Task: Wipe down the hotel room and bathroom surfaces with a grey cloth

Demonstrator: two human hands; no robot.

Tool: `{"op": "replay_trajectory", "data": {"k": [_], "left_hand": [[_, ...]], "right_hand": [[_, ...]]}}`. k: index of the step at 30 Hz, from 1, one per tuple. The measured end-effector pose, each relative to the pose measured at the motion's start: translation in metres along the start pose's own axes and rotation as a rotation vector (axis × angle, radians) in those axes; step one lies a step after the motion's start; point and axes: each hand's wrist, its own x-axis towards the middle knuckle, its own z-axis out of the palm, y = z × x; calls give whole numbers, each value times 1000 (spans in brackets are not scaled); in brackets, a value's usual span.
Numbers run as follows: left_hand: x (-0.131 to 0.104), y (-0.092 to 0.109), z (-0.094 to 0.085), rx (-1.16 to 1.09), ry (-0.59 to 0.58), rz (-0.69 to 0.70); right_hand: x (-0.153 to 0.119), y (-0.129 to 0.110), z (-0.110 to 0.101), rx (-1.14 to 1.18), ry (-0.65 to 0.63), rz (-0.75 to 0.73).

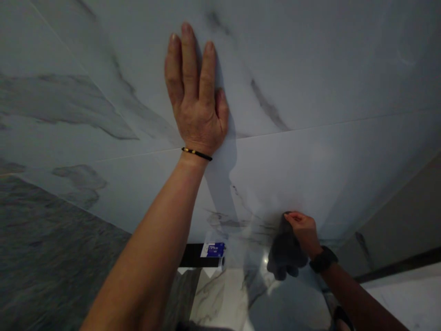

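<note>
My left hand [198, 99] lies flat against a white wall tile [292, 55] with grey veins, its fingers stretched upward and a dark bracelet at the wrist. Lower down and to the right, my right hand [303, 230] pinches the top edge of a dark grey cloth [287, 255] between thumb and fingers. The cloth hangs down by the wall. A black watch [323, 259] is on my right wrist.
Below my left forearm is a black holder [196, 262] with a blue and white packet [214, 249] on it. Dark grey stone [51, 257] fills the lower left. A ledge [406, 294] shows at the lower right.
</note>
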Motion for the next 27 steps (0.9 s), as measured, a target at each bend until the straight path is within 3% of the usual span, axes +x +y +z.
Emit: {"op": "replay_trajectory", "data": {"k": [6,11,14,17,21,24,27], "left_hand": [[1,4,-5,-145,-90,-106],[0,3,-2,5,-24,-28],[0,5,-2,-8,-38,-58],[1,8,-5,-10,-35,-74],[1,11,-7,-37,-38,-109],[1,11,-6,-106,-69,-130],[0,7,-4,-94,-27,-83]], "right_hand": [[13,-36,7,-1,58,-140],[-5,-8,38,-27,-99,-65],[-5,-7,52,-17,-92,-93],[-5,-6,54,-4,-92,-122],[-17,10,50,-29,-162,-42],[-16,-1,58,-22,-163,-58],[-9,-16,65,-12,-121,-102]]}}
